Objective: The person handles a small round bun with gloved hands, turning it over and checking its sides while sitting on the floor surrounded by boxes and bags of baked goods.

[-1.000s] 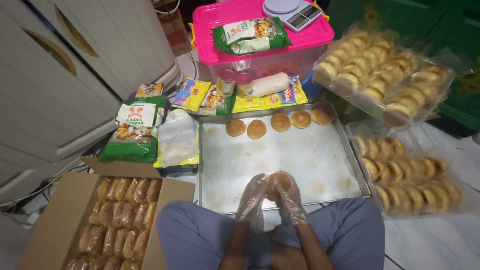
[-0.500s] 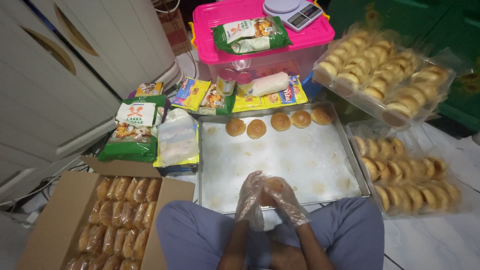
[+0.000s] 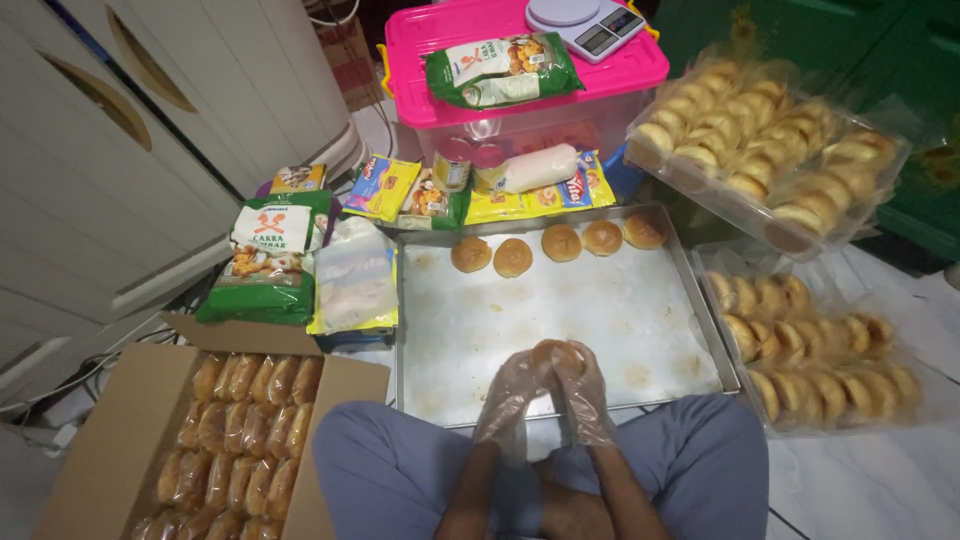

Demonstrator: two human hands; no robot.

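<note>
Both my hands wear thin clear plastic gloves and meet over the near edge of a metal baking tray point(image 3: 440, 330). My left hand point(image 3: 512, 392) and my right hand point(image 3: 582, 392) together hold one round golden bun point(image 3: 553, 353) between the fingertips. Several more buns point(image 3: 558, 243) lie in a row along the tray's far edge. My legs in blue-grey trousers are crossed under the hands.
A cardboard box of wrapped buns point(image 3: 232, 432) stands at the near left. Clear bags of buns point(image 3: 815, 345) lie at the right, another bag of buns point(image 3: 760, 125) above them. Green packets point(image 3: 268, 258) sit left of the tray. A pink-lidded tub point(image 3: 520, 75) with a kitchen scale point(image 3: 588, 20) stands behind.
My hands stayed over the tray's near edge and turned slightly around the bun; the bun now shows between the fingertips.
</note>
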